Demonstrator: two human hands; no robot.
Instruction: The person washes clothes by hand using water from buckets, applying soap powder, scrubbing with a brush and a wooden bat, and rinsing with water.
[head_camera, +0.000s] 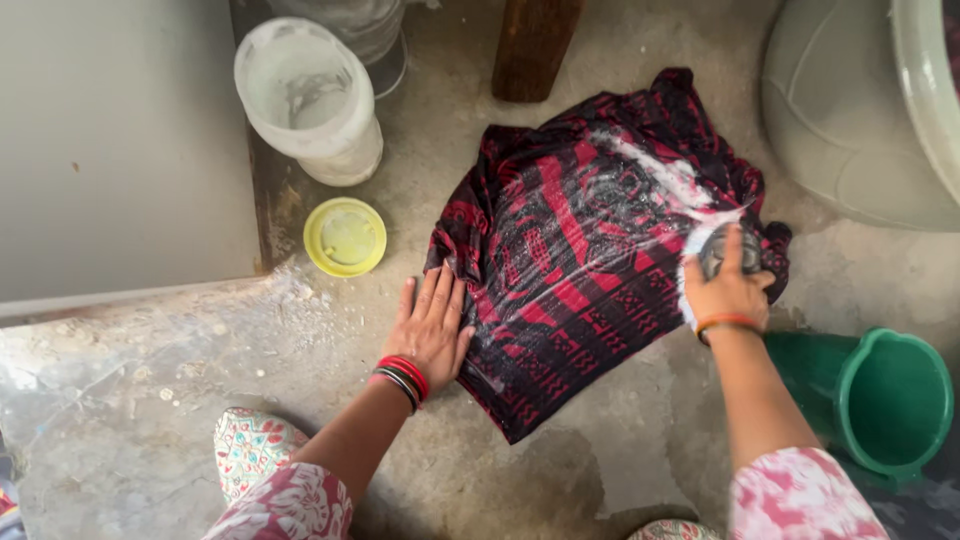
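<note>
A wet red and black patterned cloth (580, 250) lies spread on the concrete floor, streaked with white soap foam. My left hand (432, 328) presses flat on the cloth's left edge, fingers apart, with red and black bangles on the wrist. My right hand (728, 288) grips a scrubbing brush (715, 250) on the cloth's right side, amid the foam. An orange band circles that wrist.
A green mug (890, 400) stands at the right by my right arm. A yellow lid (345, 236) and a white plastic jar (310, 100) sit left of the cloth. A large grey tub (850, 110) fills the top right. A wooden leg (533, 45) stands behind the cloth.
</note>
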